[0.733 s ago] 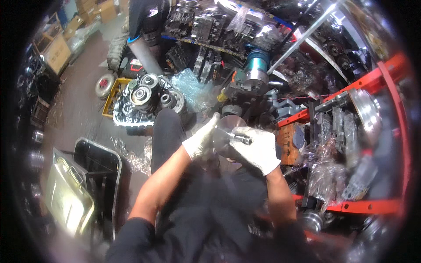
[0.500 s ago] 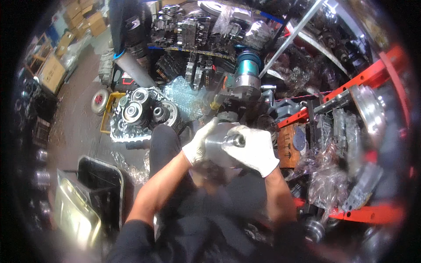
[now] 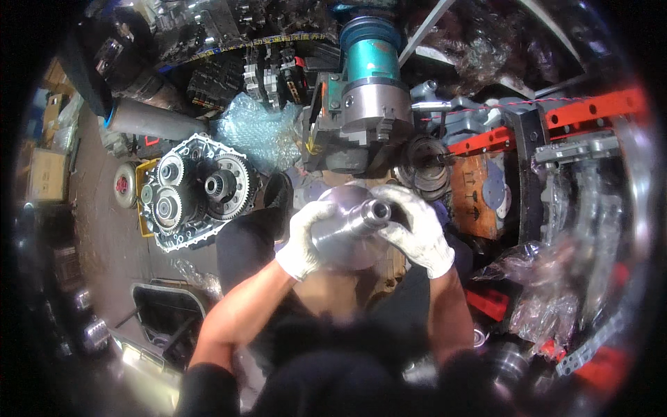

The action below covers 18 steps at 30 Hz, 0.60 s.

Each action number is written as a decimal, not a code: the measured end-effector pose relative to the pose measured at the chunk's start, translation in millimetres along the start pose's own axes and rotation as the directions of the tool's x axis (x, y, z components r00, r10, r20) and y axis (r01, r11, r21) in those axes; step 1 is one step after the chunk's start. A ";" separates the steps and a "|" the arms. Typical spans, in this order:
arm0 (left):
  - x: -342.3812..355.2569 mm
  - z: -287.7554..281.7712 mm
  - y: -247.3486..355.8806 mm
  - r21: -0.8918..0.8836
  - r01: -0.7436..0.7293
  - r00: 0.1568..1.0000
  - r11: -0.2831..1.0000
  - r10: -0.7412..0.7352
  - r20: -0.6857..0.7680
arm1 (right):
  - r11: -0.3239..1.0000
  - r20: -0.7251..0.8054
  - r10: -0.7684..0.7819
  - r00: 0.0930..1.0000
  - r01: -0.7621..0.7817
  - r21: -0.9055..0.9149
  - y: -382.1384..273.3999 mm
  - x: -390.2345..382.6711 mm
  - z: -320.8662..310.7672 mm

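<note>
Both my hands, in white work gloves, hold a shiny round metal part point(image 3: 342, 244) over my lap. It is a wide, cone-faced disc with a hollow shaft, like a pulley half. The shaft's open end point(image 3: 379, 211) tilts up toward me and to the right. My left hand point(image 3: 304, 242) is closed on the disc's left side, its far fingers hidden by the metal. Around the shaft end curls my right hand point(image 3: 419, 233), thumb on the near side and fingers on the far side. The far face of the disc is out of sight.
A teal machine with a steel chuck point(image 3: 375, 108) stands just beyond the part. An open gear housing point(image 3: 208, 233) lies at the left, beside bubble wrap point(image 3: 258, 132). Red rails point(image 3: 590, 111), a wooden crate point(image 3: 472, 201) and plastic-wrapped parts point(image 3: 549, 292) crowd the right.
The shaft end, earlier mostly covered by my right hand, now shows plainly. My right hand has shifted slightly right along it, and the part has tilted. The head view has swung lower and closer.
</note>
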<state>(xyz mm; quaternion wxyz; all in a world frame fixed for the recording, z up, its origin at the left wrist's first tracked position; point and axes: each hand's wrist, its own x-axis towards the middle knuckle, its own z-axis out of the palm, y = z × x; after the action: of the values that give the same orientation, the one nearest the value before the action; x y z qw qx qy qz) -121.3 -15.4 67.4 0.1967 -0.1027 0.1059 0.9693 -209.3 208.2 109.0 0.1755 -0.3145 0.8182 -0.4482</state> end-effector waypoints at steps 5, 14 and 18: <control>11.2 -10.2 -19.9 -0.342 0.063 0.977 0.938 0.011 0.211 | 0.987 0.232 0.116 0.966 -0.139 0.083 20.3 -1.5 4.4; 35.2 2.1 -44.6 -0.161 -0.048 0.995 0.986 0.032 -0.098 | 0.898 -0.135 0.218 0.967 -0.144 0.415 53.1 -17.1 20.1; 46.7 10.9 -41.6 -0.256 -0.034 0.989 0.966 -0.005 -0.147 | 0.850 -0.264 0.290 0.920 -0.120 0.513 65.3 -3.7 30.9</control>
<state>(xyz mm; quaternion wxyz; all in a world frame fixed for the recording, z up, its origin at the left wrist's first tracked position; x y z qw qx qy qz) -148.3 41.6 59.7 0.1662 -0.1977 -0.0060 0.9660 -212.3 217.7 37.3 0.1565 -0.0898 0.7254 -0.6643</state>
